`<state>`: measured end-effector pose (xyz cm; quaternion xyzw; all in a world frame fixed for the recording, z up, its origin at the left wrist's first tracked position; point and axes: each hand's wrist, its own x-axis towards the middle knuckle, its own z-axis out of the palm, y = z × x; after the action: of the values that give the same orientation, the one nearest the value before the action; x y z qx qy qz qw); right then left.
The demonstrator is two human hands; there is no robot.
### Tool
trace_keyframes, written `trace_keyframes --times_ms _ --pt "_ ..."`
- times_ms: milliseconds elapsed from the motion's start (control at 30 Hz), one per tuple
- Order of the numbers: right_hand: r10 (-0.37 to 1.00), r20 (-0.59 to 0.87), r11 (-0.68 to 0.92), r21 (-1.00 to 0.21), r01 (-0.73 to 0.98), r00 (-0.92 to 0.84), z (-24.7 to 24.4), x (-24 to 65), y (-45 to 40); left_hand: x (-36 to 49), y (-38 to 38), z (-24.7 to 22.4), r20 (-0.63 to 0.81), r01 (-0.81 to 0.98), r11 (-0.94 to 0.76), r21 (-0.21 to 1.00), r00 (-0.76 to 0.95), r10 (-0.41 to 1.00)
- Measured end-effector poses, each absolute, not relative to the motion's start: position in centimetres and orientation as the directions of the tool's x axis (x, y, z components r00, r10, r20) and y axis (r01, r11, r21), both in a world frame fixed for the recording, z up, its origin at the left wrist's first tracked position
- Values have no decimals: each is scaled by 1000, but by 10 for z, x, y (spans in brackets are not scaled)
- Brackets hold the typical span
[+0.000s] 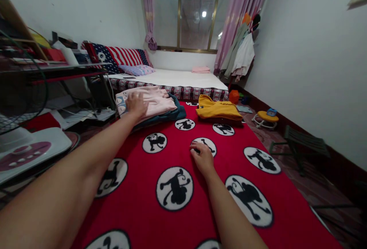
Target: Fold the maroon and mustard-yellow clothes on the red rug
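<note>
My left hand lies flat on a folded pale pink garment, its fingers stretched out. Beneath that garment is a folded dark teal one, and a blue-and-white print shows at the pink one's left end. My right hand rests on the red blanket, which has black monkey figures in white circles. Its fingers are loosely bent and apart, with nothing visible in them. Farther off to the right, a folded yellow garment lies on top of a dark folded one.
A bed with a white cover stands beyond the blanket. On the left are a cluttered desk and a white fan base. To the right stand a folding stool and a small yellow stool. Clothes hang near the curtain.
</note>
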<state>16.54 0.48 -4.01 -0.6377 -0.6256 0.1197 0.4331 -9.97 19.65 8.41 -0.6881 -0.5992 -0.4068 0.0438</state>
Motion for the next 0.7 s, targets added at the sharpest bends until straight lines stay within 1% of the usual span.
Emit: trace_keyframes --times_ms 33,67,133,300,367,433,500,567,633,700 --pt "902 383 149 -705 693 196 -40 165 5 -114 207 86 510 865 -130 485 -158 846" --pt "903 378 141 -708 692 203 -39 164 5 -125 216 84 464 863 -75 500 -193 865" --pt "903 374 132 -710 692 212 -39 164 6 -141 226 76 401 864 -20 502 -212 891" --pt "892 398 145 -698 701 212 -40 164 8 -145 226 62 394 863 -51 502 -175 902" --pt "887 413 164 -699 696 206 -41 165 8 -142 219 67 432 854 -95 512 -160 888" --pt "881 423 193 -732 654 213 -43 165 10 -137 208 79 504 840 -178 513 -126 854" --pt "867 411 221 -825 521 282 -45 166 13 -129 191 93 590 821 -293 491 -65 805" --pt "841 361 255 -922 293 404 -44 167 16 -117 163 100 653 794 -418 442 34 756" --pt "815 283 295 -954 57 505 -41 171 17 -104 124 95 665 753 -540 376 186 723" --pt "815 205 317 -941 -121 543 -36 176 16 -93 77 76 611 681 -665 306 395 686"
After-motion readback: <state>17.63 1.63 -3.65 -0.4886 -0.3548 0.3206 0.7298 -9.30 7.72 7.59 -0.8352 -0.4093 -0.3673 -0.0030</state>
